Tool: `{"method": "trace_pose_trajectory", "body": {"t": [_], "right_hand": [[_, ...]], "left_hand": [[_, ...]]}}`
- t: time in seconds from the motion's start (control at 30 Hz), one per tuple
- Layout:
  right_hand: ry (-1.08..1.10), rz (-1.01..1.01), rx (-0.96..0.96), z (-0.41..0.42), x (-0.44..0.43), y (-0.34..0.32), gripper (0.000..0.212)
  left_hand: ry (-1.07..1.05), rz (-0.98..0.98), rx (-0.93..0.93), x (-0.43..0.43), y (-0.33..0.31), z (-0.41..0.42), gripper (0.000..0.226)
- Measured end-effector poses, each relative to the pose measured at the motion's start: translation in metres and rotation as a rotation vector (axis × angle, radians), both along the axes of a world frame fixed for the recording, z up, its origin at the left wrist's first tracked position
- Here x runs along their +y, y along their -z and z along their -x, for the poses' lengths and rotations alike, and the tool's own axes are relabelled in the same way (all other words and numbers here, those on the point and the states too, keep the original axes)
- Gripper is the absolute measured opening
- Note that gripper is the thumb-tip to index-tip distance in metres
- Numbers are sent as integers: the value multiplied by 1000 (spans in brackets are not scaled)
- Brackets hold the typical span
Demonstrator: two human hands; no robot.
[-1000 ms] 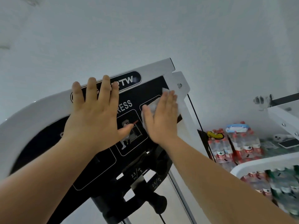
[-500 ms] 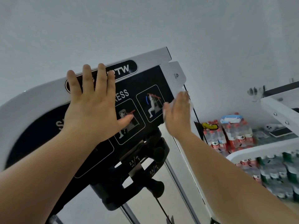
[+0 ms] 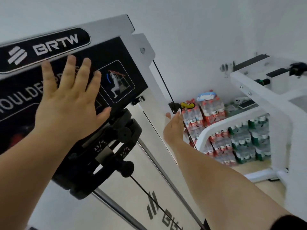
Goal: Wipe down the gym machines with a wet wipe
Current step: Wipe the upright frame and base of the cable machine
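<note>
Nearest to us, the left hand [image 3: 66, 100] lies flat on the black placard [image 3: 116, 52] of the shoulder press machine [image 3: 106, 26]. Its fingers [image 3: 69, 72] are straight and spread, the tips just under the BRTW badge [image 3: 44, 48], and the thumb points toward the exercise diagram [image 3: 116, 82]. It holds nothing. Below that hand sit the black add-on weights [image 3: 119, 130], marked 2.3 kg and 5 lbs, with a round selector knob [image 3: 127, 168] sticking out. Chrome guide rods [image 3: 166, 176] and a thin black cable [image 3: 149, 193] run down past them. Further out, the right hand [image 3: 174, 128] is set against the edge of the machine's white upright [image 3: 157, 90], below the placard. We see it edge-on: the fingers [image 3: 178, 113] look straight and point up along the frame, with the thumb a little apart. We cannot pick out the wet wipe; any white under that hand blends into the white frame. Behind the upright, shrink-wrapped packs of bottled water are stacked on the floor against the wall [image 3: 199, 30], the red-labelled packs [image 3: 211, 110] nearer the upright and the green-labelled packs [image 3: 252, 138] to their right. The white frame of a second machine [image 3: 259, 100] crosses in front of the packs. A phone [image 3: 245, 103] lies beyond that frame; we cannot tell what it rests on.
</note>
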State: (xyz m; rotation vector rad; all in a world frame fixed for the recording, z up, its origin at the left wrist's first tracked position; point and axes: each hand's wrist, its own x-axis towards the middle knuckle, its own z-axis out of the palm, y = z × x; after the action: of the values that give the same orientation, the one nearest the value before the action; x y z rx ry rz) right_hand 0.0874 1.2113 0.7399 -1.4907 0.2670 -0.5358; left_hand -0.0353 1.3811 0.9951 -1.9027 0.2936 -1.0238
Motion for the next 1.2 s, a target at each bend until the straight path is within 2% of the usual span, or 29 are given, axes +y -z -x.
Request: {"method": "trace_pose_trajectory", "body": {"t": [0.1, 0.17, 0.23, 0.27, 0.37, 0.47, 0.57, 0.67, 0.8, 0.97, 1.03, 1.13, 1.2], "right_hand": [[-22, 69, -108, -3, 9, -29, 75], [-7, 168, -235, -9, 15, -40, 76], [35, 282, -278, -18, 14, -32, 83], [54, 295, -257, -20, 13, -21, 85], [67, 164, -101, -7, 16, 21, 86], [7, 123, 42, 16, 27, 68, 94], [-28, 84, 131, 18, 26, 80, 98], [-20, 84, 78, 8, 19, 46, 95], [-35, 174, -98, -2, 12, -18, 85], [-64, 382, -336, -13, 4, -132, 101], [-107, 407, -439, -11, 4, -181, 97], [-86, 604, -581, -8, 5, -234, 88], [-42, 736, -651, -17, 1, -246, 90]], "left_hand": [[3, -13, -6, 0, 1, -3, 93], [10, -11, 1, -1, 3, -6, 94], [1, -14, 6, -2, 6, -8, 94], [-2, -18, 8, -2, 8, -9, 94], [24, -16, 19, -2, 8, -9, 95], [66, -1, 26, -1, 10, -13, 96], [115, 55, 46, -1, 12, -16, 96], [92, 38, 55, -2, 11, -12, 97], [-34, -1, 32, -8, 5, -2, 97], [-53, 21, 56, -10, 6, 2, 95], [-50, 22, 64, -9, 7, 0, 93], [-11, 33, 69, -8, 8, -2, 89], [3, 36, 73, -6, 7, -3, 92]]}}
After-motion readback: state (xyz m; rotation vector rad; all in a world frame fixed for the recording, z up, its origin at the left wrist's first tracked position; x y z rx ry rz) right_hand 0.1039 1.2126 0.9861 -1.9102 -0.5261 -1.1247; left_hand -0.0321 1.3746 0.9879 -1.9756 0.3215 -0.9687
